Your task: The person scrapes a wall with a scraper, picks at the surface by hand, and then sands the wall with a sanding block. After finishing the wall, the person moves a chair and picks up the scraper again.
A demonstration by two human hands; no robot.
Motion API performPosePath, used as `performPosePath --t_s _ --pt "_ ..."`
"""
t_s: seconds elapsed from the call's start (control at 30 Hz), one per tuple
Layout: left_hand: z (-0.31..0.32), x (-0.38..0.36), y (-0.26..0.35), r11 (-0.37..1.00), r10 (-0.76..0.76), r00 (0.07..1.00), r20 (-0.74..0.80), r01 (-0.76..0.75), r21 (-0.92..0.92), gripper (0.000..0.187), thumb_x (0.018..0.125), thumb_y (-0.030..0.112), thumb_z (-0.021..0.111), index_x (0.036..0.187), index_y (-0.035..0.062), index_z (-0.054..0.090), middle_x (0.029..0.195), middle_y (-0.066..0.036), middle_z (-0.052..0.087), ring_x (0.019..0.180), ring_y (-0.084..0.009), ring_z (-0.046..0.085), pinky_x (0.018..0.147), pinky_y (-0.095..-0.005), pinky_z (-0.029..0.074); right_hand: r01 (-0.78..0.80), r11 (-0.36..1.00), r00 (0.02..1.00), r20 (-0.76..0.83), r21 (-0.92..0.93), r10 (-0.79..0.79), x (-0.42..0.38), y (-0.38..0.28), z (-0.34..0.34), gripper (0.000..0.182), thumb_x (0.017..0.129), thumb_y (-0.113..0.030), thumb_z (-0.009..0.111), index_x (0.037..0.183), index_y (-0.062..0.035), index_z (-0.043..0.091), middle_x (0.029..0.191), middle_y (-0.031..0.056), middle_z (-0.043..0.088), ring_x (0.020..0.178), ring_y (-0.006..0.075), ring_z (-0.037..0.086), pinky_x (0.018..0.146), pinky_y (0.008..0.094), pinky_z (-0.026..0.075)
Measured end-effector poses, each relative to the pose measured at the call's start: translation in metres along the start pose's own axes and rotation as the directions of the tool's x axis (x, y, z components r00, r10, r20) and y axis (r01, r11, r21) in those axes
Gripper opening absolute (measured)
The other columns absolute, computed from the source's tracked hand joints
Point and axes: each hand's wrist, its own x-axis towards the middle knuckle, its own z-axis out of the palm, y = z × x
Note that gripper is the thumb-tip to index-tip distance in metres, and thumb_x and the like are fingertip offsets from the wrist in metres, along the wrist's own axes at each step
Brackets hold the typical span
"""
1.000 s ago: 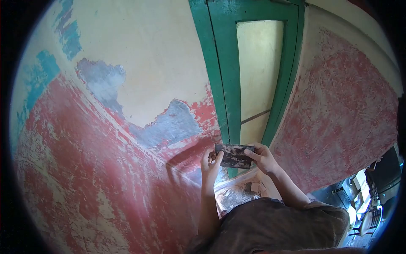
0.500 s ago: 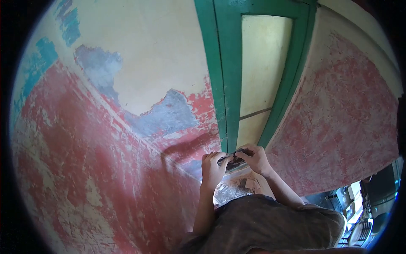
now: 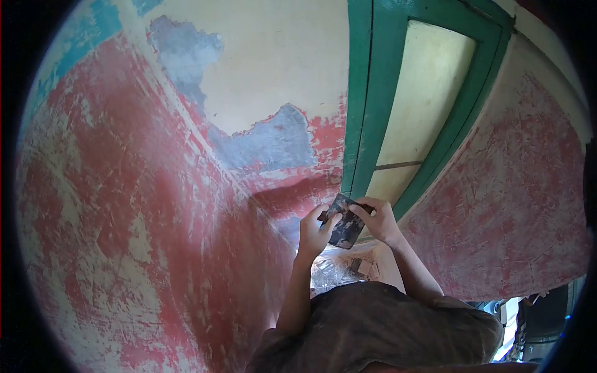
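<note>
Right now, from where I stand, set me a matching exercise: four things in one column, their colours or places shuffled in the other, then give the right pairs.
Things
1. Door frame
2. Dark sheet
3. Shirt
4. Ragged wall patches

Colours or places
A. Blue-grey, left of the door in the picture
B. Held between left hand and right hand
C. Green, around a pale panel
D. Brownish, at the bottom of the picture

Right pairs: 1-C, 2-B, 3-D, 4-A

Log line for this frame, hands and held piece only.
left hand: holding | right hand: holding | dark flat piece: between both, tilted
</note>
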Motion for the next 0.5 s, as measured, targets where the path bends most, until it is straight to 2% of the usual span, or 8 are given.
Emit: performPosePath --t_s 0.07,0.1,0.17,0.2,0.23,0.3,0.4,0.5 --pt "0.003 0.011 -0.001 0.989 0.148 0.985 -0.083 -0.148 0.006 0.023 0.093 0.017 0.079 0.091 -0.0013 0.065 0.069 -0.006 0.058 0.067 -0.0088 0.05 0.062 -0.0302 0.044 0.098 0.995 0.995 -0.035 -0.028 -0.099 0.01 -0.011 0.002 0.022 0.094 -0.017 0.077 0.106 0.0021 0.075 0.09 0.0161 0.074 0.076 0.0186 0.068 0.072 0.0324 0.052" --pt "0.001 0.018 0.003 0.99 0.144 0.985 -0.09 -0.144 0.004 0.023 0.093 0.017 0.079 0.091 -0.0013 0.065 0.069 -0.006 0.058 0.067 -0.0088 0.05 0.062 -0.0302 0.044 0.098 0.995 0.995 -0.027 -0.031 -0.099 0.016 -0.019 0.002 0.022 0.094 -0.017 0.077 0.106 0.0021 0.075 0.09 0.0161 0.074 0.076 0.0186 0.068 0.072 0.0324 0.052" --pt "-0.005 0.033 0.015 0.99 0.134 0.984 -0.117 -0.127 0.062 0.027 0.09 0.017 0.08 0.089 -0.0021 0.061 0.067 -0.01 0.054 0.063 -0.0129 0.048 0.059 -0.034 0.041 0.223 0.971 0.972 -0.059 -0.089 -0.228 0.031 -0.035 0.002 0.021 0.094 -0.015 0.077 0.106 0.0019 0.075 0.089 0.0174 0.073 0.075 0.0196 0.068 0.071 0.033 0.052" --pt "-0.004 0.041 0.02 0.984 0.179 0.968 -0.177 -0.174 0.042 0.028 0.091 0.016 0.079 0.086 -0.0017 0.059 0.067 -0.009 0.05 0.064 -0.0117 0.044 0.057 -0.0337 0.039 0.309 0.948 0.941 -0.119 -0.073 -0.316 0.039 -0.038 0.006 0.02 0.094 -0.014 0.078 0.105 0.0031 0.075 0.085 0.0109 0.073 0.074 0.0128 0.065 0.071 0.0296 0.052" --pt "-0.005 0.048 0.026 0.982 0.184 0.963 -0.196 -0.188 -0.004 0.024 0.092 0.014 0.079 0.089 -0.0019 0.061 0.068 -0.008 0.052 0.066 -0.0106 0.045 0.058 -0.032 0.04 0.306 0.949 0.943 -0.116 -0.074 -0.313 0.045 -0.046 0.008 0.02 0.094 -0.014 0.078 0.105 0.0031 0.075 0.085 0.0109 0.073 0.074 0.0128 0.065 0.071 0.0296 0.052" --pt "-0.006 0.062 0.038 0.976 0.194 0.946 -0.258 -0.212 -0.042 0.02 0.092 0.013 0.078 0.094 -0.0024 0.065 0.072 -0.009 0.06 0.068 -0.0121 0.053 0.062 -0.0319 0.045 0.26 0.963 0.949 -0.2 0.064 -0.243 0.055 -0.069 0.008 0.019 0.093 -0.012 0.077 0.104 0.0025 0.075 0.09 0.0159 0.074 0.076 0.0196 0.07 0.072 0.0324 0.055" --pt "-0.011 0.079 0.057 0.957 0.284 0.886 -0.367 -0.284 0.056 0.019 0.092 0.013 0.078 0.098 -0.0025 0.068 0.082 -0.011 0.07 0.074 -0.0168 0.063 0.07 -0.0334 0.05 0.218 0.975 0.945 -0.258 0.044 -0.2 0.065 -0.087 0.009 0.021 0.09 -0.013 0.081 0.1 0.0037 0.074 0.088 0.0152 0.075 0.074 0.0181 0.07 0.072 0.0326 0.056" --pt "-0.017 0.094 0.068 0.94 0.312 0.852 -0.421 -0.34 0.009 0.019 0.092 0.013 0.078 0.098 -0.0022 0.069 0.091 -0.013 0.074 0.08 -0.0221 0.068 0.076 -0.0362 0.053 0.225 0.972 0.923 -0.332 0.063 -0.192 0.075 -0.089 0.011 0.023 0.087 -0.014 0.083 0.098 0.004 0.073 0.085 0.0147 0.075 0.074 0.0171 0.07 0.072 0.0323 0.055"
